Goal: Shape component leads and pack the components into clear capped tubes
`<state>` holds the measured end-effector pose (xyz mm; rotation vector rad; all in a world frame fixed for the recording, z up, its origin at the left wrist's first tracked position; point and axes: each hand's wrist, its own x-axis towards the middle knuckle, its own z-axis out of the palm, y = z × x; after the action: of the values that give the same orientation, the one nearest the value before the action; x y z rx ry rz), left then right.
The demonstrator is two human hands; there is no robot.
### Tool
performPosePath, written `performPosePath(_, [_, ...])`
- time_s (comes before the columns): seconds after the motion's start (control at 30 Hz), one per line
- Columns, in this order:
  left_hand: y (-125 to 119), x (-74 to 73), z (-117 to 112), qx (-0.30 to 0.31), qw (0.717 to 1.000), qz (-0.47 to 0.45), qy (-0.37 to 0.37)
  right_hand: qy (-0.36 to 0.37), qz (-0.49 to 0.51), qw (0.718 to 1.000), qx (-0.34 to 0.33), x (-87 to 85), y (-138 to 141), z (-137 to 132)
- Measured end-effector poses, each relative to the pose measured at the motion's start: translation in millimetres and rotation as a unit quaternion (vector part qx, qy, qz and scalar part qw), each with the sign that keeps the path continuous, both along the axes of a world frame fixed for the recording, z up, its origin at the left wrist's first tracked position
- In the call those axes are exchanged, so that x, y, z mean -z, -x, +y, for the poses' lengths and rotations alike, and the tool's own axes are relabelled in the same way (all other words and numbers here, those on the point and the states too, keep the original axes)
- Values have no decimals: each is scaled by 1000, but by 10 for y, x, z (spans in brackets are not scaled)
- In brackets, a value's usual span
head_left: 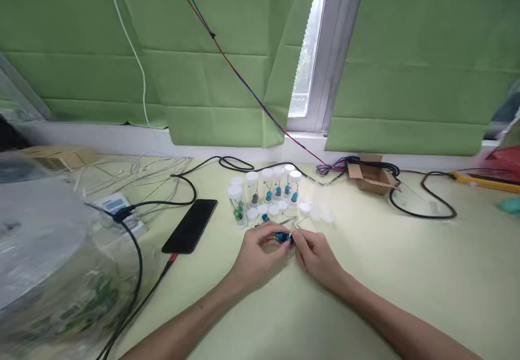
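Over the table's middle, my left hand pinches a small blue-and-black part between thumb and fingers. My right hand meets it from the other side, its fingertips closed at the part's dark end; what they grip is hidden. Thin wire-like pieces show just above the right fingertips. Just beyond my hands stand several clear vials with white caps, holding small blue, green or dark pieces with thin legs. Another small blue piece lies in front of them, beside several loose white caps.
A black phone lies to the left, near black cables and a large clear plastic bag. An open cardboard box and coiled cables are at the back right. Green curtains hang behind the table.
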<state>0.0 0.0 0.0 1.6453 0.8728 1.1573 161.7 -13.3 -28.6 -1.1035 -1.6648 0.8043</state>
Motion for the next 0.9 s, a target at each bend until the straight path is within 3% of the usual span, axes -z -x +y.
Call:
performPosePath(0.27, [-6, 55, 40, 17, 1000, 1, -14, -7, 9, 1000, -12, 8, 0, 33])
performPosePath(0.47, [6, 59, 71, 11, 1000, -15, -9, 13, 6, 1000, 15, -13, 5, 30])
performPosePath(0.73, [43, 101, 87, -9, 999, -28, 20, 21, 20, 999, -18, -28, 9, 4])
performPosePath(0.9, [42, 111, 89, -8, 1000, -13, -6, 19, 20, 999, -26, -18, 8, 13])
